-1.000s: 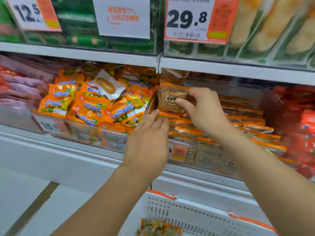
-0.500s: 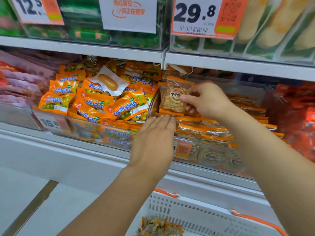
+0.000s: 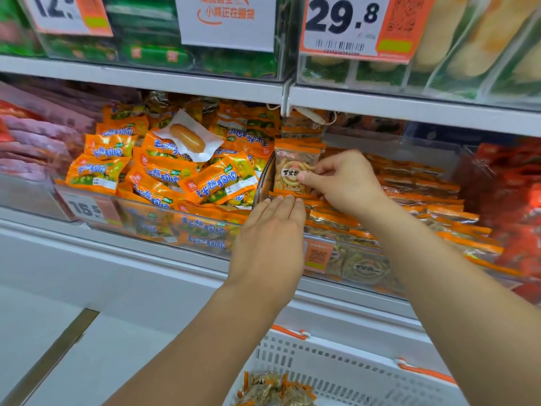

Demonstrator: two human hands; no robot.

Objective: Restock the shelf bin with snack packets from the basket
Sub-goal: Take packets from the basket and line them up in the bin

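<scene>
Head view, close, facing shelf [image 3: 146, 80]

A clear, orange-topped snack packet [image 3: 294, 171] with a round label stands upright at the left end of the clear plastic shelf bin [image 3: 363, 268], above flat rows of matching packets [image 3: 409, 206]. More lie in the white slotted plastic basket [image 3: 336, 367] below.

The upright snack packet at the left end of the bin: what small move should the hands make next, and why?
Probably let the right hand ease the snack packet down onto the flat rows in the shelf bin. It stands upright against the divider, pinched by that hand, while the left hand rests open at the front edge; more packets wait in the basket.
</scene>
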